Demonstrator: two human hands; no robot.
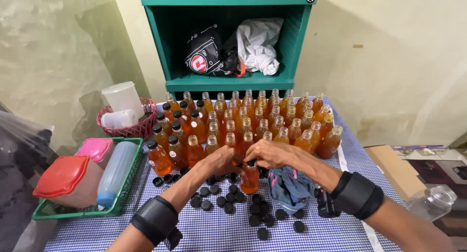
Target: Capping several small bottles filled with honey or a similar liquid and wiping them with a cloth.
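Both my hands meet over one bottle of orange liquid (249, 179) standing on the checked tablecloth (214, 235). My left hand (221, 160) grips its upper part from the left. My right hand (272, 153) closes over its top, where a black cap shows between the fingers. Several loose black caps (228, 203) lie scattered in front of the bottle. Behind it stand several rows of orange bottles (262, 120), the left ones with black caps (168, 130), the others uncapped.
A green basket (121, 203) at left holds lidded plastic containers. A pink basket (141, 128) with white tubs sits behind it. A crumpled cloth (292, 186) lies right of the bottle. A green shelf (224, 43) stands against the wall. A clear jar (433, 201) lies far right.
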